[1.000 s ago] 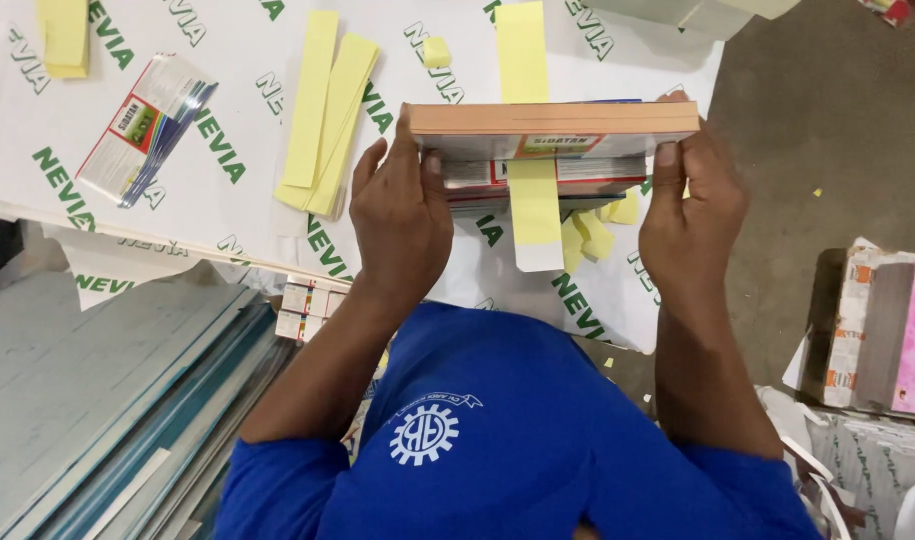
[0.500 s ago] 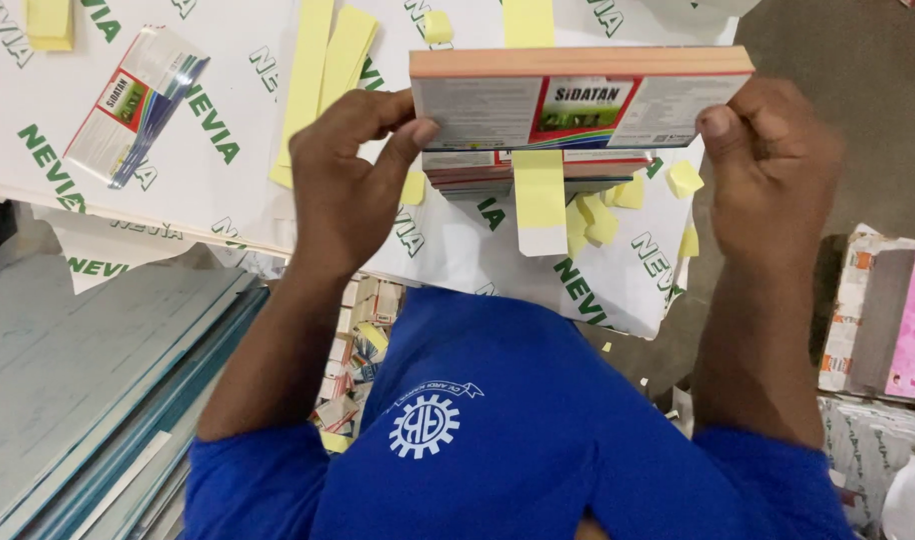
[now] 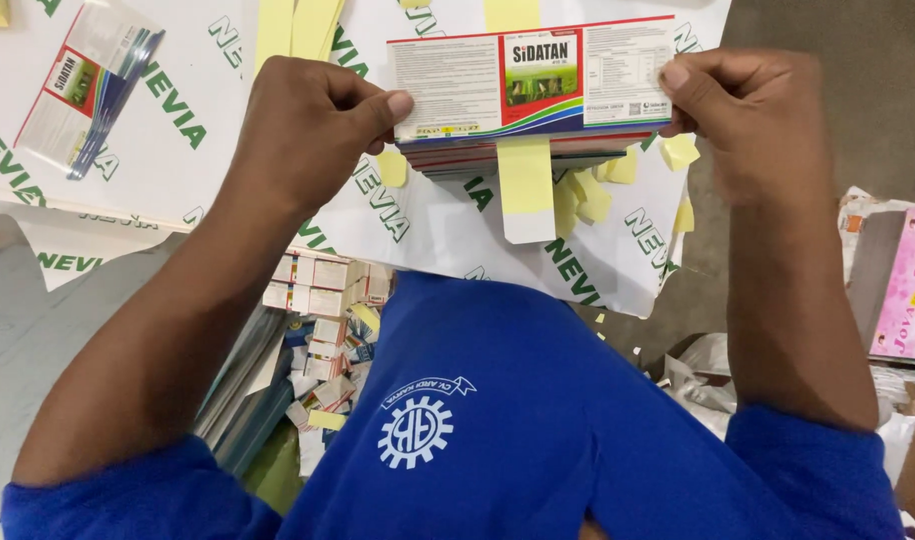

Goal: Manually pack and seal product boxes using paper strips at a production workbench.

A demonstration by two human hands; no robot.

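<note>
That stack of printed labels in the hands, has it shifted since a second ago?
Yes. The stack of labels has tipped up, its printed face now showing; a second ago only its edge showed above the yellow strip beneath.

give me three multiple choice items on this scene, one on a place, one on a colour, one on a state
1. Where does the other label bundle lie?
A. upper left on the white sheet
B. on the pink box
C. in the right hand

2. What colour is the paper strip hanging under the held label stack?
A. pink
B. yellow
C. green

3. How is the stack held?
A. left hand only
B. lying free on the sheet
C. both hands, one at each end

Answers:
1 A, it rests on the white sheet at the upper left, clear of both hands.
2 B, the strip is pale yellow.
3 C, the left hand has its grip on the left end and the right hand on the right end.
</note>
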